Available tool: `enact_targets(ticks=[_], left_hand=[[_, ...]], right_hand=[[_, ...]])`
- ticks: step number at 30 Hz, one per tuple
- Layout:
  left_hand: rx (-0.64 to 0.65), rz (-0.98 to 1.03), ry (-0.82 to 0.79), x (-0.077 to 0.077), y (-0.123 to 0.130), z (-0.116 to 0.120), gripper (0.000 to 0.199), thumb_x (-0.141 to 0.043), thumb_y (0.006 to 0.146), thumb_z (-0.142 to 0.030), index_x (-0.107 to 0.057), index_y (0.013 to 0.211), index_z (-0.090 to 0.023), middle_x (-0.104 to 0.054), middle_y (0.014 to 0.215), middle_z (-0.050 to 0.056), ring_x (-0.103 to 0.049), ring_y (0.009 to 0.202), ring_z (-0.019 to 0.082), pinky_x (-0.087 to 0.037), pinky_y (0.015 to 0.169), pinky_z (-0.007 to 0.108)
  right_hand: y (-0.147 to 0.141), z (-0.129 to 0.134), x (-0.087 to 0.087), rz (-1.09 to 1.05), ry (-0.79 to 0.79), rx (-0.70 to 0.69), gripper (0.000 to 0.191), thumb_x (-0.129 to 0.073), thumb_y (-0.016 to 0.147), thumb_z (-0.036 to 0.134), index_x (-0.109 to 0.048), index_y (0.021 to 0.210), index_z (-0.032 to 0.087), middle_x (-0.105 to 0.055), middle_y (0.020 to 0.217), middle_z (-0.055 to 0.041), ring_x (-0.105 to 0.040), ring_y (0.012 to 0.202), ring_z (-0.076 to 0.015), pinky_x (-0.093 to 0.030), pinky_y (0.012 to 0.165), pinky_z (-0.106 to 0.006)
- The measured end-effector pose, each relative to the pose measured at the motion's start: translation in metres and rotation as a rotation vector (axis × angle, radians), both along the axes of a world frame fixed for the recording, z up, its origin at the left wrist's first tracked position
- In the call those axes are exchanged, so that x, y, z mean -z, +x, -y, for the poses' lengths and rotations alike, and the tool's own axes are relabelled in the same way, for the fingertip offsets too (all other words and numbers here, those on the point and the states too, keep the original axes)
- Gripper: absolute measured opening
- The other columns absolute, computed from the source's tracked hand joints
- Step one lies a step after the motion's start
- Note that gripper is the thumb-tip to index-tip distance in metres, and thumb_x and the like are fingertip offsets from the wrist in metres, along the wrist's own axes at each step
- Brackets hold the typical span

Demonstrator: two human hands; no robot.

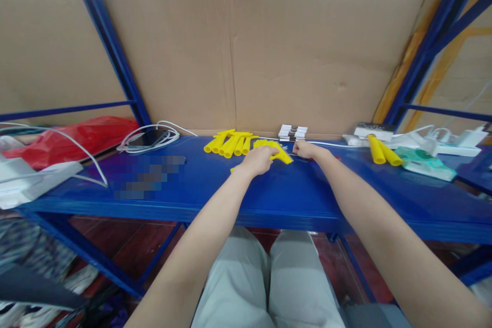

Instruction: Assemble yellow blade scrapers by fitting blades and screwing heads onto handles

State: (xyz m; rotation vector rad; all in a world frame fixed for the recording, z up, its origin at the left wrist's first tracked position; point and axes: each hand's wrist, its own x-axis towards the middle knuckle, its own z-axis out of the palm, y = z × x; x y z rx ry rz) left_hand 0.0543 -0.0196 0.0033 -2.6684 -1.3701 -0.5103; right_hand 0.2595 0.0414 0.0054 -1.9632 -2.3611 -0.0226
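My left hand [258, 161] is closed on a yellow plastic piece [285, 156], whose wide end points toward me and to the right. Just right of it, my right hand [304, 149] is curled shut with its fingertips turned down and left. Something thin and dark lies at its fingers, too small to make out. Yellow hollow tubes [229, 146] lie side by side to the left of my hands, open ends facing me. Behind my right hand sits a stack of small white pieces [292, 132] with dark bands.
Two more yellow tubes [378, 151] lie at right beside a green-and-white packet [425, 162] and a white power strip [459, 149]. A coiled white cable [169, 139] and a red bag [77, 138] are at left. Cardboard [284, 51] backs the blue shelf [207, 189].
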Motion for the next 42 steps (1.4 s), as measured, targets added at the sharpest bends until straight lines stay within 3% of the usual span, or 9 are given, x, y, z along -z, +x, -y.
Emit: enact_targets(ticks=[10, 15, 19, 27, 35, 42], left_hand=[[0.057, 0.023, -0.010, 0.005, 0.001, -0.006, 0.042, -0.049, 0.089, -0.015, -0.060, 0.128, -0.026, -0.060, 0.131, 0.005, -0.053, 0.123, 0.021, -0.038, 0.107, 0.035], [0.019, 0.013, -0.036, 0.006, -0.001, -0.007, 0.043, -0.047, 0.090, -0.017, -0.058, 0.130, -0.027, -0.060, 0.132, 0.006, -0.053, 0.123, 0.022, -0.039, 0.106, 0.035], [-0.046, 0.023, -0.051, 0.005, -0.002, -0.006, 0.042, -0.049, 0.089, -0.017, -0.061, 0.128, -0.029, -0.061, 0.130, 0.005, -0.054, 0.120, 0.023, -0.041, 0.104, 0.036], [-0.035, 0.045, -0.089, 0.005, -0.002, -0.006, 0.041, -0.053, 0.088, -0.019, -0.061, 0.127, -0.029, -0.060, 0.131, 0.006, -0.055, 0.120, 0.026, -0.040, 0.105, 0.039], [-0.028, 0.022, -0.066, 0.004, -0.001, -0.004, 0.042, -0.050, 0.089, -0.015, -0.061, 0.127, -0.028, -0.060, 0.131, 0.006, -0.053, 0.121, 0.024, -0.040, 0.104, 0.036], [-0.027, 0.013, -0.072, 0.005, -0.002, -0.006, 0.042, -0.051, 0.088, -0.015, -0.062, 0.127, -0.026, -0.061, 0.130, 0.007, -0.054, 0.121, 0.024, -0.040, 0.104, 0.036]], right_hand=[[-0.004, -0.001, 0.003, -0.017, 0.061, -0.006, 0.023, -0.048, 0.077, 0.004, -0.069, 0.083, 0.010, -0.070, 0.080, -0.0089, -0.057, 0.066, -0.0143, -0.037, 0.061, -0.021], [-0.003, -0.001, 0.004, -0.035, 0.052, -0.034, 0.021, -0.048, 0.077, 0.004, -0.068, 0.077, 0.011, -0.070, 0.080, -0.0074, -0.057, 0.067, -0.0139, -0.037, 0.059, -0.021], [0.000, -0.002, 0.004, -0.087, 0.077, -0.066, 0.021, -0.050, 0.078, 0.005, -0.069, 0.084, 0.012, -0.072, 0.090, -0.0071, -0.060, 0.074, -0.0138, -0.040, 0.063, -0.019], [0.001, -0.006, 0.003, -0.175, 0.033, -0.067, 0.018, -0.062, 0.078, 0.014, -0.074, 0.091, 0.014, -0.074, 0.090, -0.0060, -0.064, 0.073, -0.0147, -0.045, 0.068, -0.019], [-0.002, -0.015, 0.007, -0.177, -0.012, -0.005, 0.021, -0.061, 0.076, 0.014, -0.076, 0.090, 0.014, -0.074, 0.088, -0.0038, -0.063, 0.071, -0.0137, -0.044, 0.062, -0.018], [0.001, -0.017, 0.006, -0.177, -0.046, 0.005, 0.016, -0.062, 0.076, 0.020, -0.076, 0.080, 0.013, -0.070, 0.073, -0.0019, -0.056, 0.058, -0.0112, -0.041, 0.053, -0.018]])
